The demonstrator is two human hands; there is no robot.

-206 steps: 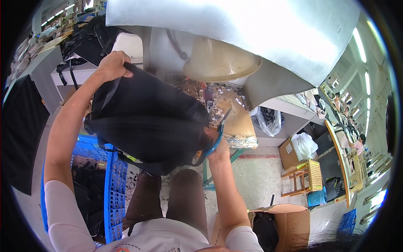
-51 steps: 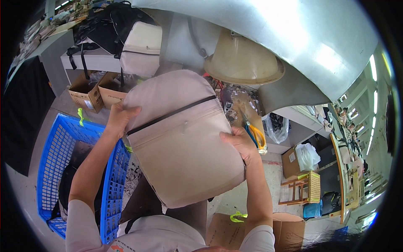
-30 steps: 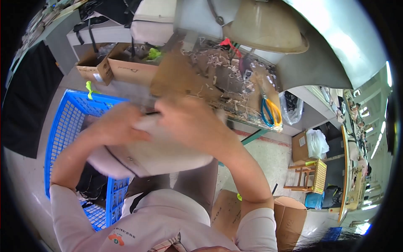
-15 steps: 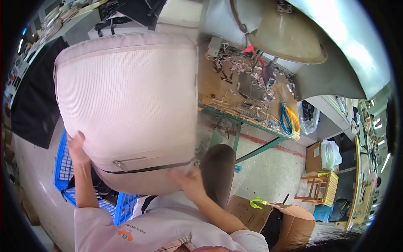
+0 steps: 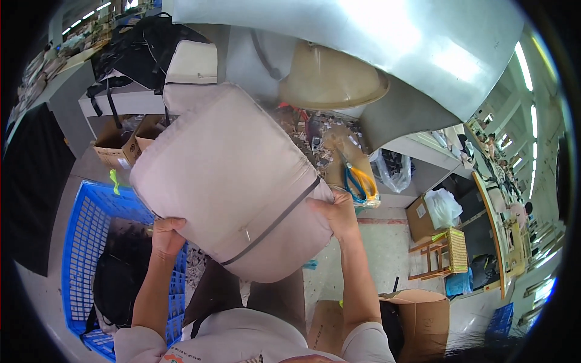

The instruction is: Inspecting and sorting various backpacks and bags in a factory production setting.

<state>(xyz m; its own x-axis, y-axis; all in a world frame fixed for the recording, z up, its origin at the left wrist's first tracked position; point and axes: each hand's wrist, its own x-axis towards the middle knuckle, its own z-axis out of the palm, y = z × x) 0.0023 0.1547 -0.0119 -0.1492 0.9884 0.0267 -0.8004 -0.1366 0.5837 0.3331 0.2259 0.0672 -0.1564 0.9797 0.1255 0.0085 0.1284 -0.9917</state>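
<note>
Now flipped zipper-side up vs half a second ago, big beige padded fabric bag [image 5: 233,181] gripped by left hand [image 5: 166,236] and right hand [image 5: 336,212], fingers curled tight on opposite edges over blue plastic crate [image 5: 78,242].

cluttered workbench [image 5: 330,158], scissors [image 5: 357,179], scraps, floor [image 5: 393,242], blue crate [image 5: 85,242]

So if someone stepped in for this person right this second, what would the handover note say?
Left hand: grips the lower left edge of the beige bag, held up in front of the chest.
Right hand: grips the bag's right edge, near the dark zipper line.
Around: a blue crate at the left holds a black bag; another beige bag and black ones sit on the shelf beyond. Scissors with yellow and blue handles lie on the cluttered workbench.
Done: the beige bag is off any surface, in both hands.
Left: it has not been set down anywhere; where it should go cannot be told.
</note>
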